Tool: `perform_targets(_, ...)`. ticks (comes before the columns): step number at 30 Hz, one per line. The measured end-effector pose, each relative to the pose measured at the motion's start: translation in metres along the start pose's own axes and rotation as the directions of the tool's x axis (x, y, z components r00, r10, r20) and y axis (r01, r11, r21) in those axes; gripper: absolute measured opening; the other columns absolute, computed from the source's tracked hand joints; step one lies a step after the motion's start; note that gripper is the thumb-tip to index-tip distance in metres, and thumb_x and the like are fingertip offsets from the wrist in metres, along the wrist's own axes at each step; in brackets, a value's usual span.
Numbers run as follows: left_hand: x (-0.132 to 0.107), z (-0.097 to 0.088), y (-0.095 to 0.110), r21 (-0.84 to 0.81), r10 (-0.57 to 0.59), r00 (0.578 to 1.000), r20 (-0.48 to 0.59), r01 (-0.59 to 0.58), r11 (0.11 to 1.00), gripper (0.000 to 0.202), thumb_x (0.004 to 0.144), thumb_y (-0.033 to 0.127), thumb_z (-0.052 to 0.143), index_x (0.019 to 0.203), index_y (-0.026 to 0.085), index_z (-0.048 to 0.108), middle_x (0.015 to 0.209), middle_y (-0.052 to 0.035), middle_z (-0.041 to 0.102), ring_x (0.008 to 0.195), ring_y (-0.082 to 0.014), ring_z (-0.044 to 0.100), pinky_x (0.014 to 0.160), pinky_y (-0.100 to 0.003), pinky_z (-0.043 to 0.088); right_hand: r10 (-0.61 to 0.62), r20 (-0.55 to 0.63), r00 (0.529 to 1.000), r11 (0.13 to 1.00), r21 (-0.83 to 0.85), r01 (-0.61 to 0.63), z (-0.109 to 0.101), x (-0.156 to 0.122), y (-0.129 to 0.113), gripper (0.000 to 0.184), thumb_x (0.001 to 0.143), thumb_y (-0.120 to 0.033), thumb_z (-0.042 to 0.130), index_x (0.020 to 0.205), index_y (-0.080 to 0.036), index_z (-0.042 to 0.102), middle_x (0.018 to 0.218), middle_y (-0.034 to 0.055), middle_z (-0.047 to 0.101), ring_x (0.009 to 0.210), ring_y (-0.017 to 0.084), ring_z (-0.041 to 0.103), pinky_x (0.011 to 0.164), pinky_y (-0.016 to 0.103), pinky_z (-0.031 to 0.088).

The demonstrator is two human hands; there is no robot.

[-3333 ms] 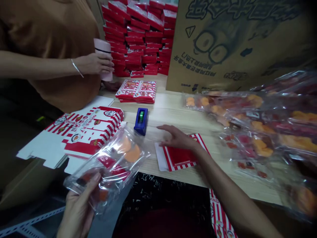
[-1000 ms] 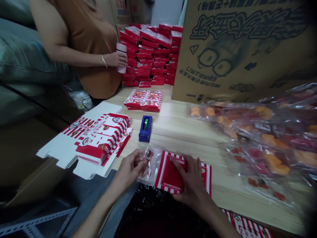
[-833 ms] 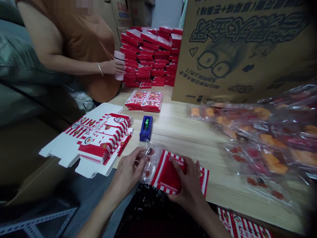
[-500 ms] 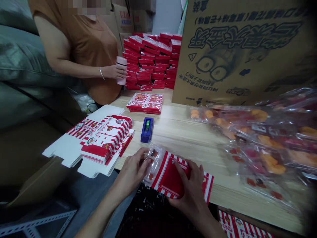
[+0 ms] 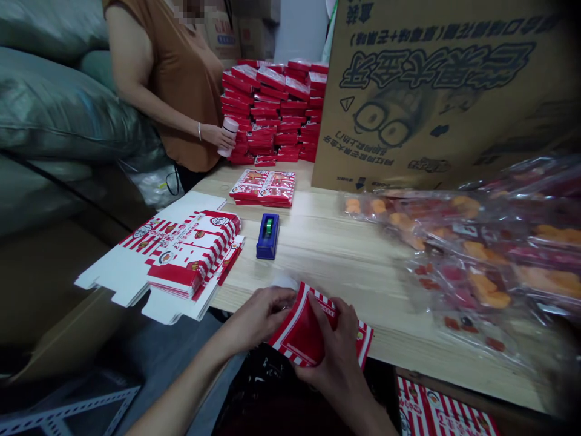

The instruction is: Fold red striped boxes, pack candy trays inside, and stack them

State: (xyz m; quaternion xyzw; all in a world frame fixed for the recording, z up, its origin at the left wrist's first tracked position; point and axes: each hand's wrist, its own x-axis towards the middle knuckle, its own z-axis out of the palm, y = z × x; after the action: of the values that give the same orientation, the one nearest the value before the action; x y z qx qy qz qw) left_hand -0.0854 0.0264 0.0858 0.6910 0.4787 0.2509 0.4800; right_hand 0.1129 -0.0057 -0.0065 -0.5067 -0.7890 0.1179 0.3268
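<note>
My right hand (image 5: 338, 354) grips a red-and-white striped cardboard box (image 5: 299, 333) over the table's front edge, thumb and fingers spread across its faces. My left hand (image 5: 263, 315) is at the box's left end, its fingers closed on a clear plastic candy packet (image 5: 285, 282). Most of that packet is hidden by the fingers and the box; only a bit of clear plastic shows above the knuckles. Beyond my hands stands a blue tape dispenser (image 5: 267, 236) with green tape. Left of it lies a stack of flat printed cartons (image 5: 181, 248).
Candy packets (image 5: 485, 266) are heaped on the right before a large brown carton (image 5: 436, 97). Filled boxes (image 5: 263, 186) lie mid-table, with many red boxes (image 5: 276, 115) piled behind. A co-worker (image 5: 181, 79) stands at the back left, holding a pale pink bottle (image 5: 227, 136).
The candy packet has gone from plainly visible outside the box to mostly hidden at its end. My left hand has moved right against the box. The co-worker's bottle has tilted.
</note>
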Motion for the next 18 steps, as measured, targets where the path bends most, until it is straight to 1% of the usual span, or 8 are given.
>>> perform_targets(3,-0.006,-0.003,0.007,0.092,0.020,0.972,-0.235,0.002,0.996,0.031,0.098,0.031,0.059,0.127,0.024,0.070,0.111,-0.0060,0.077,0.100,-0.0235,0.071,0.092,-0.036,0.055,0.054,0.006,0.999,0.998,0.041,-0.054,-0.003,0.008,0.002,0.119,0.056,-0.033,0.085,0.159,-0.036,0.025,0.145,0.0148,0.029,0.132,0.048,0.040,0.105,0.071,0.039)
perform_targets(5,-0.013,0.001,0.007,0.146,0.061,0.861,-0.505,0.016,0.989,0.039,0.097,0.034,0.062,0.136,0.027,0.063,0.130,-0.0082,0.070,0.118,-0.0262,0.066,0.105,-0.042,0.050,0.124,-0.032,0.992,0.990,0.078,-0.121,-0.006,0.015,0.000,0.119,0.058,-0.033,0.086,0.160,-0.037,0.023,0.145,0.0145,0.029,0.131,0.047,0.039,0.105,0.068,0.041)
perform_targets(7,-0.018,0.011,0.004,0.092,0.059,0.746,-0.663,0.004,0.996,0.049,0.095,0.038,0.067,0.142,0.029,0.056,0.144,-0.0097,0.060,0.131,-0.0280,0.058,0.111,-0.044,0.047,0.214,-0.101,0.972,0.971,0.129,-0.201,-0.009,0.021,-0.005,0.120,0.060,-0.034,0.087,0.161,-0.037,0.022,0.144,0.0145,0.029,0.129,0.046,0.039,0.104,0.068,0.042)
perform_targets(8,-0.020,0.019,0.001,0.000,0.017,0.744,-0.667,-0.024,1.000,0.052,0.094,0.040,0.068,0.143,0.029,0.054,0.147,-0.0104,0.059,0.131,-0.0283,0.058,0.109,-0.044,0.049,0.256,-0.131,0.958,0.960,0.153,-0.236,-0.010,0.022,-0.008,0.120,0.061,-0.036,0.087,0.161,-0.036,0.022,0.143,0.0148,0.030,0.129,0.046,0.039,0.103,0.068,0.043)
perform_targets(10,-0.020,0.033,-0.007,-0.292,-0.105,0.824,-0.557,-0.076,0.953,0.050,0.096,0.045,0.064,0.142,0.029,0.052,0.140,-0.0109,0.064,0.121,-0.0271,0.065,0.099,-0.041,0.055,0.315,-0.162,0.935,0.940,0.186,-0.285,-0.013,0.018,-0.012,0.118,0.061,-0.043,0.090,0.161,-0.035,0.027,0.141,0.0151,0.032,0.127,0.047,0.040,0.103,0.070,0.042)
perform_targets(13,-0.017,0.046,-0.019,-0.643,-0.196,0.917,-0.348,-0.082,0.761,0.041,0.101,0.046,0.055,0.138,0.029,0.051,0.120,-0.0080,0.074,0.102,-0.0225,0.073,0.090,-0.036,0.057,0.319,-0.089,0.944,0.915,0.287,-0.283,-0.023,0.004,-0.008,0.103,0.071,-0.047,0.086,0.159,-0.037,0.034,0.139,0.0134,0.039,0.128,0.043,0.044,0.106,0.068,0.042)
perform_targets(16,-0.017,0.052,-0.034,-0.703,-0.195,0.935,-0.297,-0.076,0.707,0.046,0.099,0.038,0.063,0.140,0.030,0.044,0.112,-0.0055,0.076,0.097,-0.0186,0.073,0.090,-0.032,0.054,0.351,-0.001,0.936,0.810,0.501,-0.303,-0.037,-0.012,0.009,0.070,0.094,-0.039,0.067,0.157,-0.040,0.036,0.142,0.0099,0.045,0.128,0.032,0.052,0.106,0.054,0.048)
perform_targets(18,-0.019,0.058,-0.045,-0.679,-0.181,0.937,-0.300,-0.076,0.730,0.052,0.097,0.034,0.066,0.142,0.031,0.040,0.118,-0.0057,0.073,0.096,-0.0170,0.071,0.088,-0.030,0.054,0.370,0.013,0.929,0.747,0.590,-0.306,-0.041,-0.019,0.022,0.046,0.100,-0.034,0.060,0.145,-0.038,0.053,0.140,0.0083,0.052,0.127,0.027,0.056,0.103,0.046,0.051)
